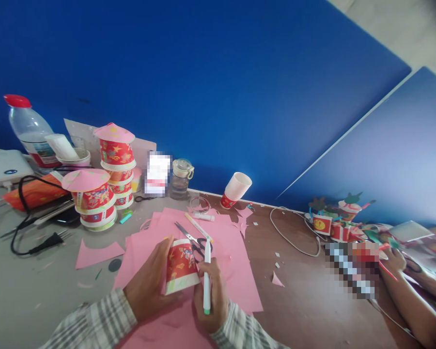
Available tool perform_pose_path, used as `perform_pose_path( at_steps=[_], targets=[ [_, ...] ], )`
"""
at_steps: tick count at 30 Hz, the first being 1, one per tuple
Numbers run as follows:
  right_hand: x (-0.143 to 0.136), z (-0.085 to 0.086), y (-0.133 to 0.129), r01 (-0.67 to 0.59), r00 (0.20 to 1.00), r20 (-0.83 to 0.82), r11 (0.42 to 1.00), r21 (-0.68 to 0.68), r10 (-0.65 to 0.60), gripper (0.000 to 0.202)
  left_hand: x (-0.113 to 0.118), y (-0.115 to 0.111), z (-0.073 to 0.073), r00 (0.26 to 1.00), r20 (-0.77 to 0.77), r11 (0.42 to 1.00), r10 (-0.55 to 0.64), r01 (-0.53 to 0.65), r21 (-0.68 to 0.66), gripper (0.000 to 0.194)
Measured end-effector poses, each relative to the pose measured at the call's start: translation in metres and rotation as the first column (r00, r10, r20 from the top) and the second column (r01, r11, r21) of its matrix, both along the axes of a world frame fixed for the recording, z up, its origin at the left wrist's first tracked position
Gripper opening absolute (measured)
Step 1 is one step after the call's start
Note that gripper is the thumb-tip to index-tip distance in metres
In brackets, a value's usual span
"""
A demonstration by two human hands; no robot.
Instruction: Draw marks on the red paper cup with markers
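Observation:
A red patterned paper cup (181,264) with green marks on its white rim is tilted in my left hand (150,276), whose fingers wrap round its left side. My right hand (212,291) is closed on a white marker (207,278) with a green end; its fingers also lie close to the cup's right edge. Beneath both hands are pink paper sheets (240,276). Black-handled scissors (192,236) lie on the sheets just behind the cup, partly hidden by it. Near them rest a yellow-tipped marker (196,225) and another white marker (204,217).
Stacked cups with pink paper cones (112,133) stand at the left, near a bottle (31,128), a black plug (51,242) and cables. Behind are a glass jar (181,177) and nested cups (236,189). Another person's hands (394,261) work at the far right.

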State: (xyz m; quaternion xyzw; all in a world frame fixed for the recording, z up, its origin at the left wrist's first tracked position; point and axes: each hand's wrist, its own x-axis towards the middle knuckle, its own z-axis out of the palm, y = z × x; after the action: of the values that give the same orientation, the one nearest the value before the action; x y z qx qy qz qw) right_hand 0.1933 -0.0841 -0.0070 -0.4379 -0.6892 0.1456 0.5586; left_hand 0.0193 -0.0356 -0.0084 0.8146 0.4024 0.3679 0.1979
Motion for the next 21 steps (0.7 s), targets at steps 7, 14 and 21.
perform_pose_path(
  at_steps=[7,14,21],
  targets=[
    [0.003,0.001,0.004,-0.053,0.981,0.188,0.995,0.079,0.037,0.045,-0.002,-0.001,0.004,0.997,0.041,0.995,-0.065,0.067,-0.067,0.109],
    [0.003,-0.002,0.005,-0.068,0.965,0.260,0.989,0.130,0.032,0.039,0.002,-0.002,0.004,1.000,0.021,0.999,-0.008,0.009,-0.050,0.107],
    [0.000,0.007,-0.004,0.017,0.991,-0.130,0.998,0.055,-0.010,0.037,0.006,-0.001,0.006,0.998,0.056,0.997,0.037,-0.041,0.064,0.099]
  ],
)
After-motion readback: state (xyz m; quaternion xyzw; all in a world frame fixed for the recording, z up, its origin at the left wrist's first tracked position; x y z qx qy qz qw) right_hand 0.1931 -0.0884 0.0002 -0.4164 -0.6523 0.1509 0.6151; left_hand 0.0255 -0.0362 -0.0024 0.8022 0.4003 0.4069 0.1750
